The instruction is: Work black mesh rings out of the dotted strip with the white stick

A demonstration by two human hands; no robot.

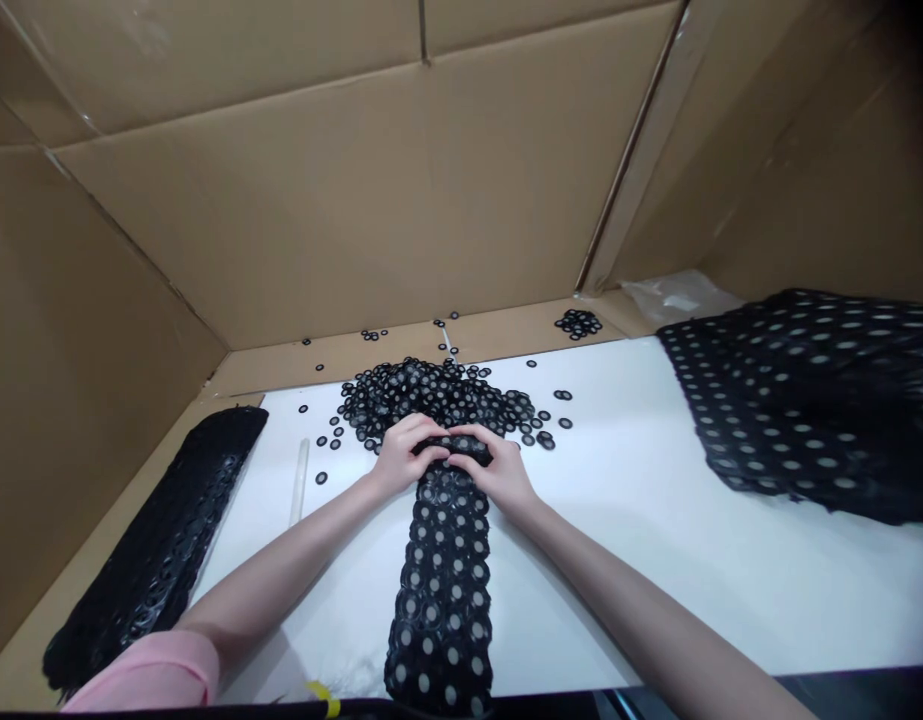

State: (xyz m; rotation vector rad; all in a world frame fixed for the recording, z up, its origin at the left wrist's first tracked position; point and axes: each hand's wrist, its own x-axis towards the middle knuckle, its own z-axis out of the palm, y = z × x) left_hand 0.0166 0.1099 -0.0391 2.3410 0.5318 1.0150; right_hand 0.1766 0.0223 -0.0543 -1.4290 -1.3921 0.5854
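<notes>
Pinching a black, grey-dotted, scallop-edged strip (444, 590) are fingers (431, 456) of left hand (401, 458) and right hand (504, 474).

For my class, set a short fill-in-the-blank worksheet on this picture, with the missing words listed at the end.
1. The left hand and right hand pinch the dotted black strip at its ____ end, not its near one.
2. The sleeve on the left arm is coloured ____.
3. The large dotted sheet lies on the person's ____ side.
4. The work surface beneath the strip is coloured ____.

Missing words: far; pink; right; white.
</notes>
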